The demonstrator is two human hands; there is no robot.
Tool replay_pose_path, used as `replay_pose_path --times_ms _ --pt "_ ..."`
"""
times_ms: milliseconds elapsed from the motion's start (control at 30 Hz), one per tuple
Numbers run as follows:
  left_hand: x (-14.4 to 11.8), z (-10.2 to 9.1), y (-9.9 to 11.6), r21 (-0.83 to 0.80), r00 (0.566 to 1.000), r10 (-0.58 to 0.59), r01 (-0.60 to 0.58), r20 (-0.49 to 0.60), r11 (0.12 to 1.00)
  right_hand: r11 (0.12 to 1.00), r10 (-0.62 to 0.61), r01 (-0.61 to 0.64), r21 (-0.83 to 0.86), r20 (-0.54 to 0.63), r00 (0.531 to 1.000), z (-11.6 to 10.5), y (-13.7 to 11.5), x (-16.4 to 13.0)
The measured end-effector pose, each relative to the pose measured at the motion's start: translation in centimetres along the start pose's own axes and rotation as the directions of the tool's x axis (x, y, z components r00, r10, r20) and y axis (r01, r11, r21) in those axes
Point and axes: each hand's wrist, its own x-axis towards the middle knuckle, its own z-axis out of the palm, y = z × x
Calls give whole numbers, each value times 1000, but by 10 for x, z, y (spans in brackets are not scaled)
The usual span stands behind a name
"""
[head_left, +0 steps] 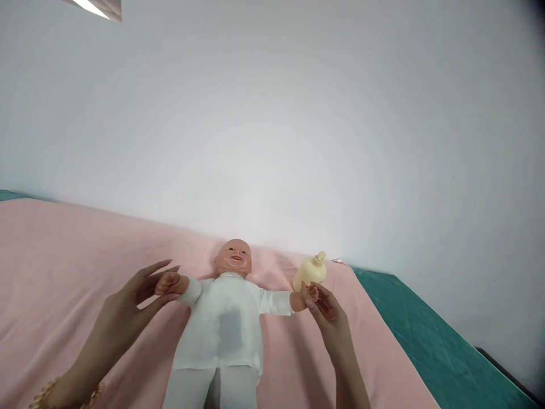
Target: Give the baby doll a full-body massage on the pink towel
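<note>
A baby doll [251,335] in a white top and white trousers lies on its back with both arms stretched out sideways. My left hand [128,301] is curled loosely about the doll's hand on the left, thumb below it and fingers behind and above. On the other side, my right hand [330,318] pinches the doll's other hand between thumb and fingers. Just behind that hand stands a pale yellow pump bottle [314,270], its lower part partly covered by my fingers and the doll's hand. A grey patch marks the front of the doll's top.
Under the doll spreads a pink sheet [63,255] with soft folds. A green surface [430,324] shows beyond the sheet on the right. Behind everything rises a plain pale wall [272,125]. A dark rail-like edge [506,375] lies at the lower right.
</note>
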Motion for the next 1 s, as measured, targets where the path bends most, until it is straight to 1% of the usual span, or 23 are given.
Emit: replay_pose_path --times_ms 67,100,133,167,200,233,267,300,333,367,400,433,467,500,533,600,667,700,800,833,867,900,1000 --pt "-8 9 4 0 999 36 -36 27 999 999 -48 49 13 -8 999 13 -3 -7" --pt "-11 13 6 -8 996 72 -72 51 997 997 -81 81 15 1 997 20 -5 -11" --pt "-14 18 8 0 988 139 -139 65 990 993 -120 120 13 21 993 27 -7 -15" --pt "-17 22 9 7 970 229 -230 80 973 986 -165 165 3 49 985 34 -9 -19" --pt "-19 26 10 9 938 334 -336 97 942 976 -215 217 -18 84 973 40 -10 -24" --pt "-20 30 10 10 890 442 -445 113 895 959 -272 280 -50 125 954 47 -12 -28" --pt "-21 35 11 7 828 546 -551 125 834 930 -338 357 -89 171 925 53 -13 -32" --pt "-21 39 11 2 758 638 -644 139 765 886 -414 446 -127 218 884 59 -14 -36" --pt "-21 42 11 -3 689 709 -717 154 697 826 -493 541 -160 262 830 64 -15 -39" --pt "-21 46 12 -7 630 759 -769 165 640 752 -568 634 -184 308 763 69 -15 -42" --pt "-22 49 12 -15 588 789 -800 178 599 672 -627 713 -200 358 692 73 -16 -44" --pt "-22 52 13 -29 565 803 -814 191 579 600 -664 772 -210 407 627 77 -17 -46" --pt "-23 54 13 -44 559 804 -815 203 577 543 -681 811 -218 451 577 80 -17 -47" --pt "-23 56 13 -57 563 798 -809 214 585 501 -685 835 -226 486 543 83 -18 -48" --pt "-23 57 13 -70 570 790 -799 227 597 473 -685 850 -233 509 521 85 -19 -49" --pt "-24 58 11 -78 580 773 -785 258 614 440 -687 864 -244 528 499 87 -22 -51" --pt "-24 58 9 -78 579 775 -786 253 613 414 -689 876 -248 544 479 88 -23 -52" --pt "-24 57 9 -77 591 771 -780 237 621 403 -687 881 -248 553 471 89 -24 -52" --pt "-25 56 10 -64 674 713 -717 194 695 399 -675 883 -246 573 465 89 -24 -53" --pt "-26 56 11 -61 694 693 -697 195 715 404 -668 881 -245 579 467 90 -23 -54" --pt "-26 57 13 -59 702 684 -688 199 723 411 -659 879 -242 587 470 90 -23 -54" --pt "-26 57 14 -61 698 688 -692 200 720 418 -650 876 -239 595 473 90 -23 -54" --pt "-26 59 16 -80 668 717 -718 199 692 432 -633 871 -234 609 478 92 -21 -54"
